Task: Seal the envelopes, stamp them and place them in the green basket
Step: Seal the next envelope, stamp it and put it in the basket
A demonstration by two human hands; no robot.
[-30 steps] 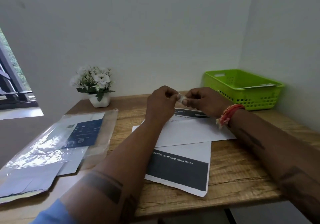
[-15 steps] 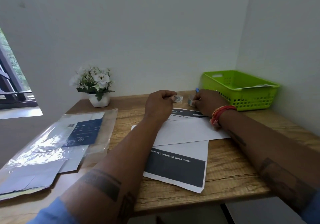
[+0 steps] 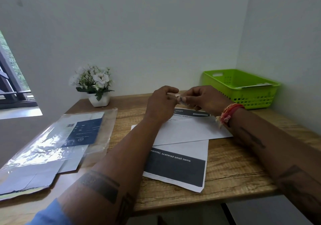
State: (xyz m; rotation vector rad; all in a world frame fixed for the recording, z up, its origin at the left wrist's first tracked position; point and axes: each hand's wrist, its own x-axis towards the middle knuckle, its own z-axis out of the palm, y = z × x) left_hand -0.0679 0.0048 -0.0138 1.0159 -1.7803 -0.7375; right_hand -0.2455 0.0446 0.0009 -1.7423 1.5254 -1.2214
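Worktop (image 3: 231, 162): one, wood-grain laminate, light brown, with dark streaks along the grain; set into a corner of two plain white walls.
Left hand (image 3: 160, 103): raised above the worktop's far middle, fingers (image 3: 171, 91) curled inward, tips meeting those of the other hand over a small pale item.
Right hand (image 3: 205, 98): raised opposite, fingers curled, pinching the same small item; a red and orange thread band (image 3: 229, 111) circles the wrist.
Small item (image 3: 179, 98): one, tiny, pale and flat, mostly hidden by fingertips; what it is cannot be told.
White envelope (image 3: 189, 129): one, smooth matte paper, rectangular, lying flat on the worktop just below the hands; blank face up, slightly angled.
Printed sheets: two. One (image 3: 191, 113) lies under the envelope's far edge, with a dark header band and small print. One (image 3: 177, 165) lies under its near edge, white with a wide charcoal block and the words "scattered small items".
Green basket (image 3: 243, 87): one, bright lime plastic, rectangular, perforated walls with a slotted handle; stands at the worktop's far right corner. One flat white piece rests across its near rim.
Clear plastic sleeve (image 3: 52, 144): one, glossy and crinkled, on the left of the worktop; it holds pale papers and a navy printed card.
Flower pot (image 3: 99, 99): one, small, white, glazed, holding white blooms and green leaves, at the far left by the wall.
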